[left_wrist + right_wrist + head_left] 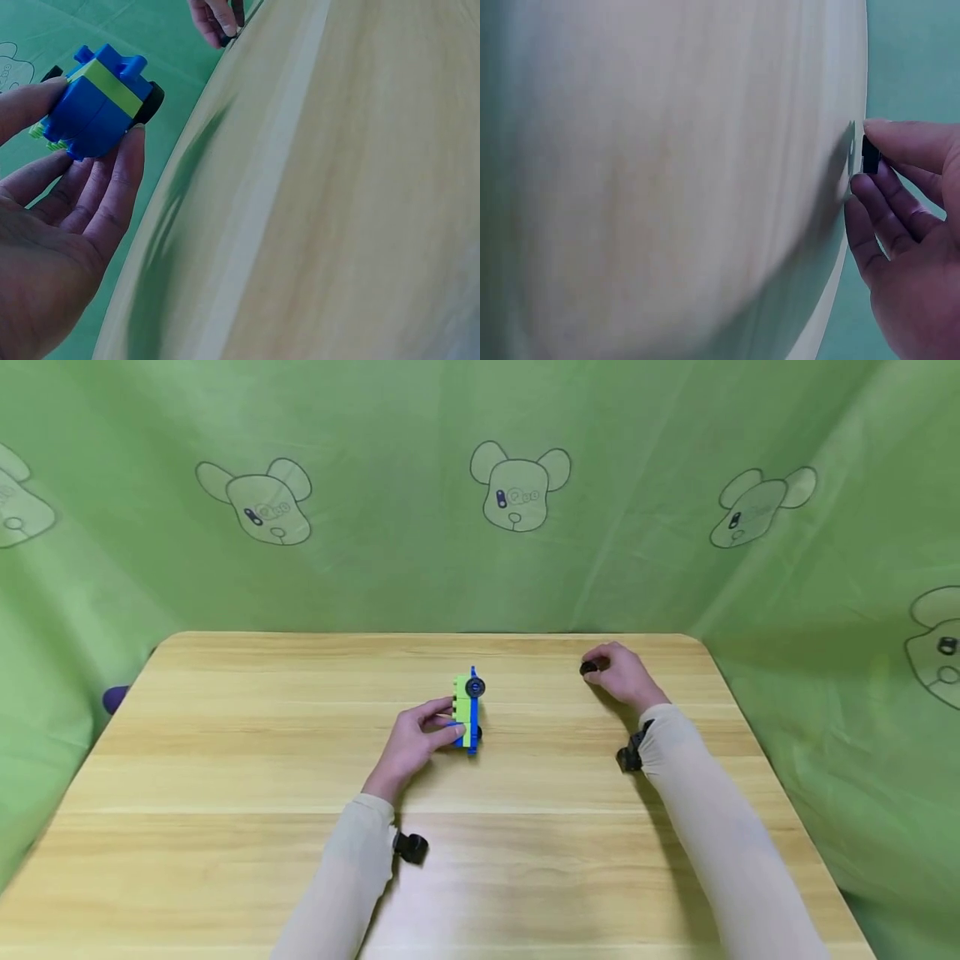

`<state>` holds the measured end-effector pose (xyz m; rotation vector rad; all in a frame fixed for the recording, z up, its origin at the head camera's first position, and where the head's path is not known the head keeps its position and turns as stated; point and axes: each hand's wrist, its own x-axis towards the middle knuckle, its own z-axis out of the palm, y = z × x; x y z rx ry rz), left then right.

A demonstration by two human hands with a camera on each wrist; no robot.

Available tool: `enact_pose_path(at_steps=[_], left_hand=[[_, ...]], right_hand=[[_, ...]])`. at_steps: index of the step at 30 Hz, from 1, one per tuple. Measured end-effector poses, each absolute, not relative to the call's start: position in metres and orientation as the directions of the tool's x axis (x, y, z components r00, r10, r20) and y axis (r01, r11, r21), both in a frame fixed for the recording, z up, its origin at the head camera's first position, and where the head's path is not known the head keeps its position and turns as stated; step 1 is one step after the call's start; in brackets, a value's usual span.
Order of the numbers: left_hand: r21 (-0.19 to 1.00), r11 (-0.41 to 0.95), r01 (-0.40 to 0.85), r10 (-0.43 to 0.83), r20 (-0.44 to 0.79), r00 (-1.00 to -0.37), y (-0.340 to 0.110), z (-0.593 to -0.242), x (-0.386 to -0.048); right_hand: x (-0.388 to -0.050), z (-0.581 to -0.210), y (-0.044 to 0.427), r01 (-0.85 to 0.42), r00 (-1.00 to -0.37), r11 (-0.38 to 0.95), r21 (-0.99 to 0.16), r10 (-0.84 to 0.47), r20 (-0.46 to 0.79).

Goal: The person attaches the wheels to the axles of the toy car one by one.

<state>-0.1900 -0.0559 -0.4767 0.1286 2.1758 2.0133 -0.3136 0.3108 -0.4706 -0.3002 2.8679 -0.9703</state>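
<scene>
My left hand (408,742) grips a toy car (462,687) of lime-green and blue building bricks near the middle of the table. The car is tipped on its side, its blue base turned to the right, with a black wheel (476,687) on the far end of that base. In the left wrist view the thumb presses one side of the blue end (94,112) and the fingers support the other. Toward the table's back right, my right hand (621,677) pinches a small black wheel (588,667) between thumb and fingers. The right wrist view shows that wheel (871,155) close to the tabletop.
The wood-grain table (525,843) has rounded far corners. Green curtains (405,560) with bear-head prints hang behind it and on both sides. Each wrist carries a small black camera (412,848). A purple object (115,699) shows beyond the left edge.
</scene>
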Motion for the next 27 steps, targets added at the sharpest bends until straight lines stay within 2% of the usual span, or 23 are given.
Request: enact_pose_path(at_steps=[22, 27], left_hand=[[0.996, -0.025, -0.086, 0.169, -0.081, -0.982, -0.055, -0.480, -0.189], [0.996, -0.003, -0.090, 0.171, -0.088, -0.981, -0.055, -0.479, -0.190]], right_hand=[[-0.288, -0.457, 0.307, -0.198, -0.972, 0.747, -0.634, -0.235, 0.027], [-0.278, -0.455, 0.304, -0.227, -0.966, 0.753, -0.617, -0.253, 0.046]])
